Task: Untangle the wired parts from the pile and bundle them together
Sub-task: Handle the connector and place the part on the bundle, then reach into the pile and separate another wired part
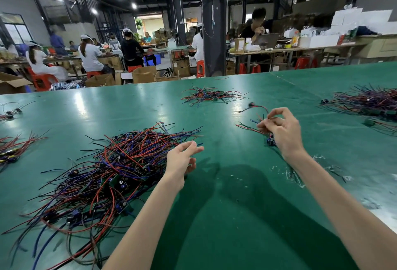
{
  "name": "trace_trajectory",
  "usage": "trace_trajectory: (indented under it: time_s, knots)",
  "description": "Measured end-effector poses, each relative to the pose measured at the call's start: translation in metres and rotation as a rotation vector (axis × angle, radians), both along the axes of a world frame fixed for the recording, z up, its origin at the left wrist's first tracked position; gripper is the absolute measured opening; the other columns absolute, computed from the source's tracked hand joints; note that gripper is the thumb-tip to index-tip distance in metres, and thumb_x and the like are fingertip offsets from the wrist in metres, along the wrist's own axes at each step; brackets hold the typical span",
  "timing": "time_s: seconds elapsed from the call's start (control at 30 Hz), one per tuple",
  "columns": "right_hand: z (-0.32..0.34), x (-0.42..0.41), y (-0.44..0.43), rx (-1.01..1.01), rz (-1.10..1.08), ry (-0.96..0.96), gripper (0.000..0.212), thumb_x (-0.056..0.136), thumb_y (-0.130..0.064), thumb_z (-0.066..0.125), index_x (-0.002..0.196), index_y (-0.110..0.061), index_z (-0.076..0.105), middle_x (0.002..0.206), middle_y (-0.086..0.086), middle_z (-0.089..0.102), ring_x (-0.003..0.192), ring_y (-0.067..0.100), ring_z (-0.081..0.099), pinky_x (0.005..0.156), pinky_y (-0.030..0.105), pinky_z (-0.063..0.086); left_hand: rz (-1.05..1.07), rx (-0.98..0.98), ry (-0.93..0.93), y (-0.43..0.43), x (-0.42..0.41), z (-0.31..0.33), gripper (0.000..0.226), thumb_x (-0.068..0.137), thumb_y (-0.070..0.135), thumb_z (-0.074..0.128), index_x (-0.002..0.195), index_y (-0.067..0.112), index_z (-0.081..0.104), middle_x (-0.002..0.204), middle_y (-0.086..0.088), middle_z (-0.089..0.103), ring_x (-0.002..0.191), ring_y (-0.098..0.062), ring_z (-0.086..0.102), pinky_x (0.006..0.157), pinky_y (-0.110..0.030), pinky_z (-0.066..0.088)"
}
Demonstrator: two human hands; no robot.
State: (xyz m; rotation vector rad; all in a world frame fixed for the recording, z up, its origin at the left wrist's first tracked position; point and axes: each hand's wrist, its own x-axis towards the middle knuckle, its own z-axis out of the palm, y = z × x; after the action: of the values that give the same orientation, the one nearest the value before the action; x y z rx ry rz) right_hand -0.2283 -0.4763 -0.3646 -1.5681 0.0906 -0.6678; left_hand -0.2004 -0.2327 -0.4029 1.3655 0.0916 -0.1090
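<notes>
Red, blue and black wires of a small bundle [270,141] are pinched in the curled fingers of the right hand [283,130] over the green table [225,194]. The left hand [181,160] is held loosely spread and empty at the right edge of the tangled pile [111,168].

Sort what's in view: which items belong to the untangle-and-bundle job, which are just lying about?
In the job:
big tangled pile
small bundle pinched in right hand
left hand, empty, by the pile

Lying about:
far pile
right-edge pile
left-edge bunches
clear scraps on table
</notes>
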Motion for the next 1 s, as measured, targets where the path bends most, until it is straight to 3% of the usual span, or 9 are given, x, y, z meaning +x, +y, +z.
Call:
trace_trajectory:
  time_s: [0.1,0.2,0.3,0.53,0.6,0.67,0.8,0.9,1.0]
  knots:
    - [0.0,0.002,-0.024,0.01,-0.047,0.211,0.025,0.086,0.013,0.051,0.08,-0.012,0.047,0.068,0.019,0.068,0.048,0.015,0.063,0.052,0.024,0.053,0.003,0.004,0.018,0.0,0.001,-0.001,0.012,0.091,0.023,0.063,0.102,0.017,0.062,0.078,0.006,0.075,0.039,0.0,0.043,0.043,-0.014,0.043]
    - [0.0,0.003,-0.038,-0.033,-0.042,0.453,0.028,0.083,0.017,0.047,0.075,-0.01,0.045,0.048,0.011,0.063,0.034,0.015,0.054,0.04,0.02,0.047,0.006,0.003,0.035,0.0,0.001,-0.001,0.012,0.093,0.021,0.06,0.104,0.016,0.062,0.076,0.005,0.075,0.039,0.0,0.043,0.043,-0.015,0.043]
    - [0.004,0.001,-0.043,-0.098,-0.051,0.541,0.028,0.08,0.018,0.045,0.074,-0.009,0.046,0.044,0.01,0.061,0.034,0.02,0.052,0.041,0.022,0.048,0.004,0.012,0.036,-0.001,0.0,-0.002,0.011,0.094,0.019,0.057,0.103,0.015,0.063,0.075,0.005,0.074,0.039,-0.001,0.044,0.043,-0.016,0.043]
    - [0.008,-0.005,-0.038,-0.275,-0.148,0.318,0.025,0.077,0.015,0.042,0.078,-0.008,0.051,0.064,0.019,0.067,0.06,0.027,0.062,0.063,0.035,0.05,0.007,0.041,0.028,-0.002,-0.001,-0.002,0.011,0.095,0.014,0.055,0.102,0.012,0.063,0.075,0.003,0.074,0.04,-0.003,0.046,0.044,-0.017,0.044]
    - [0.006,-0.004,-0.038,-0.291,-0.188,0.334,0.024,0.075,0.014,0.041,0.079,-0.008,0.051,0.063,0.017,0.067,0.059,0.027,0.063,0.062,0.033,0.05,0.009,0.049,0.031,-0.002,-0.002,-0.002,0.013,0.095,0.012,0.054,0.103,0.012,0.064,0.076,0.002,0.074,0.04,-0.003,0.047,0.045,-0.017,0.045]
    - [0.004,-0.001,-0.041,-0.279,-0.215,0.415,0.024,0.073,0.013,0.038,0.081,-0.005,0.053,0.059,0.015,0.067,0.054,0.026,0.061,0.055,0.03,0.051,0.01,0.056,0.033,-0.002,-0.002,-0.002,0.014,0.095,0.01,0.053,0.103,0.012,0.064,0.077,0.001,0.074,0.042,-0.004,0.047,0.046,-0.018,0.045]
    - [0.004,0.001,-0.044,-0.392,-0.19,0.638,0.024,0.075,0.004,0.038,0.07,0.003,0.062,0.055,0.015,0.068,0.049,0.024,0.062,0.058,0.033,0.057,0.015,0.07,0.029,-0.003,-0.002,-0.002,0.016,0.094,0.006,0.051,0.102,0.01,0.064,0.077,0.0,0.074,0.042,-0.004,0.048,0.044,-0.018,0.045]
    - [0.002,-0.002,-0.042,-0.521,-0.125,0.787,0.028,0.075,-0.004,0.037,0.074,0.006,0.063,0.055,0.014,0.068,0.041,0.019,0.055,0.042,0.021,0.046,0.011,0.099,0.015,-0.004,-0.003,-0.002,0.015,0.093,0.005,0.051,0.101,0.01,0.064,0.078,0.0,0.074,0.043,-0.005,0.047,0.045,-0.018,0.045]
    - [-0.002,-0.004,-0.039,-0.636,-0.168,0.894,0.024,0.076,-0.012,0.043,0.09,0.002,0.055,0.063,0.013,0.071,0.058,0.023,0.065,0.062,0.027,0.052,-0.009,0.139,-0.01,-0.005,-0.004,-0.003,0.014,0.093,0.006,0.051,0.098,0.011,0.063,0.074,0.002,0.073,0.041,-0.004,0.047,0.045,-0.018,0.045]
